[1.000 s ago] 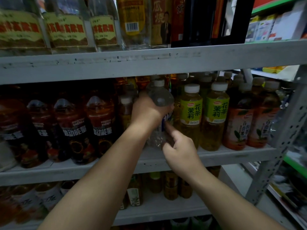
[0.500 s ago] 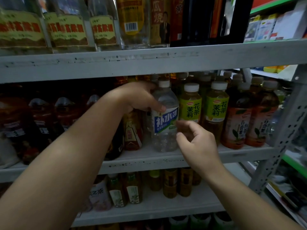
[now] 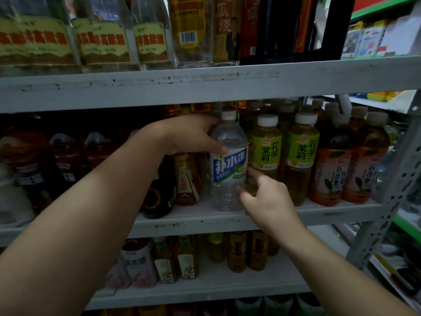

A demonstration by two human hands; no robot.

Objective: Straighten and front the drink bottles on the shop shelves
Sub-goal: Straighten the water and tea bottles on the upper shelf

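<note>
A clear water bottle (image 3: 228, 165) with a white cap and a blue-and-white label stands upright at the front of the middle shelf (image 3: 227, 218), label facing me. My left hand (image 3: 193, 136) grips its shoulder from the left, thumb across the front. My right hand (image 3: 265, 197) holds its lower right side with curled fingers. To its right stand two yellow-green jasmine tea bottles (image 3: 266, 153) and two orange-labelled tea bottles (image 3: 330, 169).
Dark red energy drink bottles (image 3: 63, 160) fill the shelf's left part, and a small brown bottle (image 3: 188, 179) stands behind my left wrist. Large bottles (image 3: 102, 39) sit on the upper shelf. Small tea bottles (image 3: 237, 252) line the lower shelf. A perforated metal upright (image 3: 387, 195) rises at right.
The clear bottle has been turned so its label faces front and set at the shelf's edge. My right hand let go of it briefly and now holds its lower side again.
</note>
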